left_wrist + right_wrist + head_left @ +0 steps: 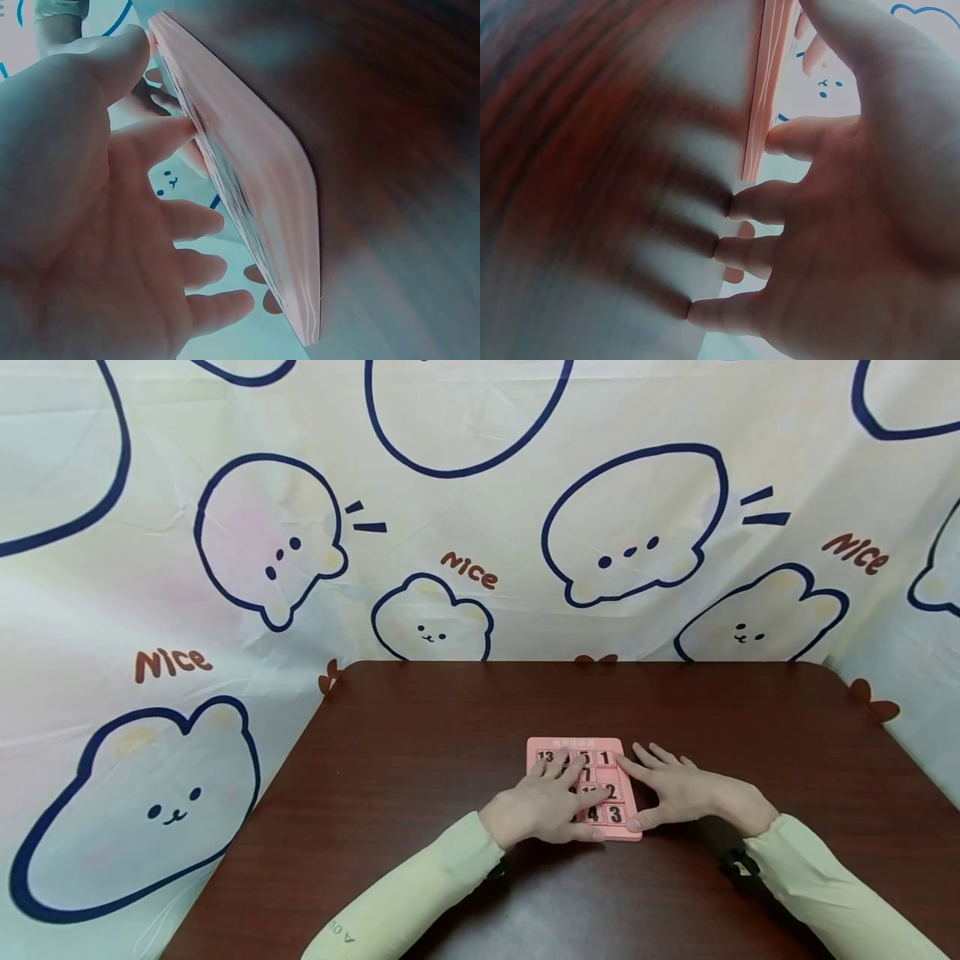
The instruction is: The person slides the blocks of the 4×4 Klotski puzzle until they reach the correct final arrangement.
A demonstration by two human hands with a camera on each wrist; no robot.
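Observation:
A pink sliding number puzzle (536, 743) lies flat on the table, with black numerals on its square tiles. My left hand (543, 802) is spread over the puzzle's left and middle, hiding several tiles. In the left wrist view, the left index finger (169, 139) touches the face while the other fingers are held off it. My right hand (678, 789) rests at the puzzle's right side, its thumb by the lower right corner. In the right wrist view, the right index fingertip (780, 140) meets the puzzle's edge and the other fingertips come down to the table.
The dark brown wooden table (420, 718) has rounded far corners. A pale curtain (517, 527) with cartoon bear outlines hangs right behind it and along the sides. A dark wrist device (738, 863) sits under the right sleeve.

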